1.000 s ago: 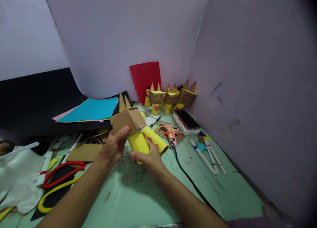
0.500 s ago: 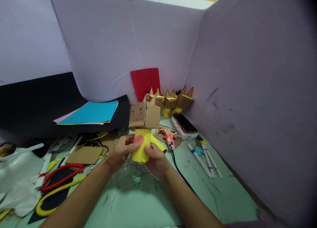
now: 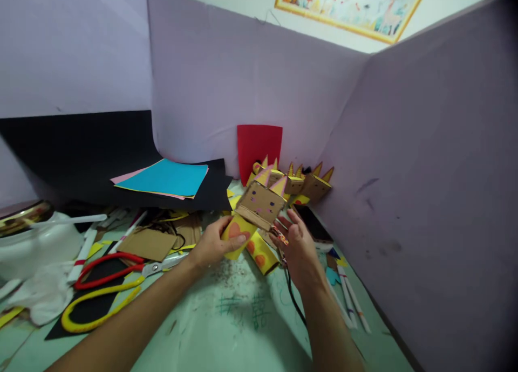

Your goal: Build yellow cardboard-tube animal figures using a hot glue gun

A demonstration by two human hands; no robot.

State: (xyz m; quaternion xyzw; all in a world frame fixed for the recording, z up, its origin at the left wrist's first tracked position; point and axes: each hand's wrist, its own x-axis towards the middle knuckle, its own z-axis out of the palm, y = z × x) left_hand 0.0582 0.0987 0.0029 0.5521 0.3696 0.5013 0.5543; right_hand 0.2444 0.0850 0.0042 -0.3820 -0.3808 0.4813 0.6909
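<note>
A cardboard box head (image 3: 261, 202) with pointed yellow ears and a drawn face sits tilted on a yellow paper tube (image 3: 236, 233) with an orange heart. My left hand (image 3: 218, 240) grips that tube. My right hand (image 3: 297, 242) is off the puppet, its fingers spread and curved beside the box and over the flower-patterned glue gun (image 3: 280, 234); whether it touches the glue gun is hard to tell. A second yellow tube (image 3: 262, 253) with orange spots lies on the table below the box.
Similar box-headed figures (image 3: 318, 184) stand at the back, near red paper (image 3: 259, 145). Blue paper (image 3: 165, 178) rests on black sheets. Large scissors (image 3: 109, 275), cardboard scraps (image 3: 149, 244) and a white glue bag lie left. A phone (image 3: 311, 224) and markers (image 3: 354, 299) are at right.
My right hand has let go of the yellow tube and moved right towards the glue gun. The puppet has turned, so its drawn face shows and leans. The view has shifted.
</note>
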